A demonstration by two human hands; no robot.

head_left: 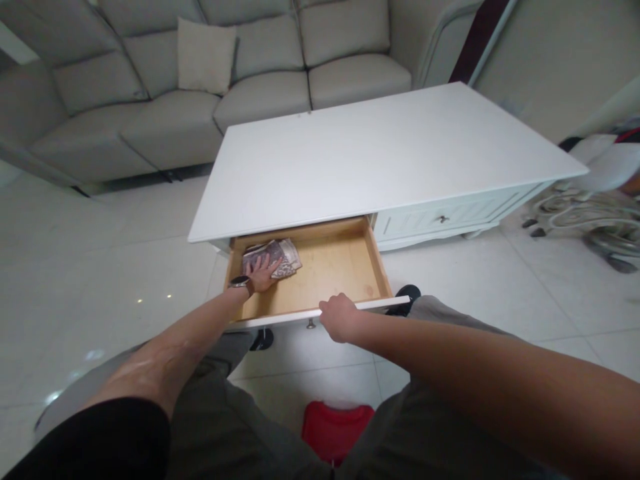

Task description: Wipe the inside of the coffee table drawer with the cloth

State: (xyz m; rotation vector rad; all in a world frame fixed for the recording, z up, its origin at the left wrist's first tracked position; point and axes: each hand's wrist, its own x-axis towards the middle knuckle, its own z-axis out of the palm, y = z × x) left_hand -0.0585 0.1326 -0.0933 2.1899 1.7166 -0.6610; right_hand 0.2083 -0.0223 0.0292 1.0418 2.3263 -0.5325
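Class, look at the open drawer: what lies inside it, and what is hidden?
In the drawer, a folded patterned cloth lies toward the left end, under the left hand. The wooden bottom shows to its right. Anything beneath the cloth is covered.

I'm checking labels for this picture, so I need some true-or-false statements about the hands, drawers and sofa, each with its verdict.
1. The left hand touches the folded patterned cloth in the open drawer. True.
2. The right hand is on the knob. False: it holds the top edge of the drawer's front, beside the knob.
3. A cushion leans against the back of the sofa. True.
4. The watch is on the right wrist. False: it is on the left.
5. The white table stands between the person and the sofa. True.
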